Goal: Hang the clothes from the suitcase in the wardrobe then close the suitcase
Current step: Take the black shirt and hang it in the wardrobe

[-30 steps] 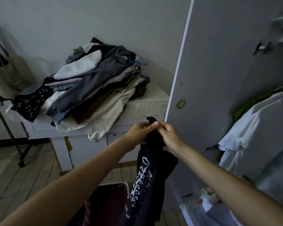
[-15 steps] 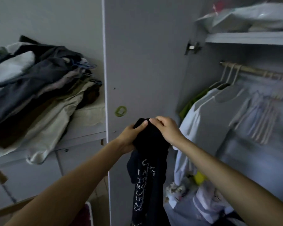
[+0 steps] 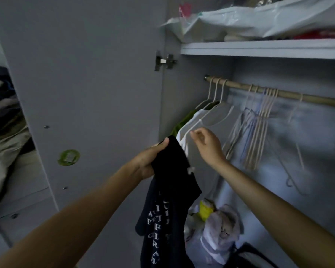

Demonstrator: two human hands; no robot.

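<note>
My left hand point(image 3: 150, 160) grips the top of a black T-shirt with white lettering point(image 3: 168, 206), which hangs down in front of the open wardrobe. My right hand point(image 3: 207, 146) is raised to the right of it, empty, with fingers loosely curled near a white shirt on a hanger point(image 3: 205, 117). Above runs the wooden rail point(image 3: 290, 93) carrying a green garment point(image 3: 184, 122) and several empty white hangers point(image 3: 257, 130). The suitcase is out of view.
The wardrobe door point(image 3: 89, 89) stands open at left, with a green sticker point(image 3: 69, 157). A pile of clothes point(image 3: 4, 122) lies on a table at far left. The shelf point(image 3: 263, 48) holds white plastic bags. Bags and clothes point(image 3: 220, 229) sit on the wardrobe floor.
My view has swung right and up into the wardrobe. My right hand has let go of the black T-shirt and moved up toward the hangers; my left hand still holds the shirt.
</note>
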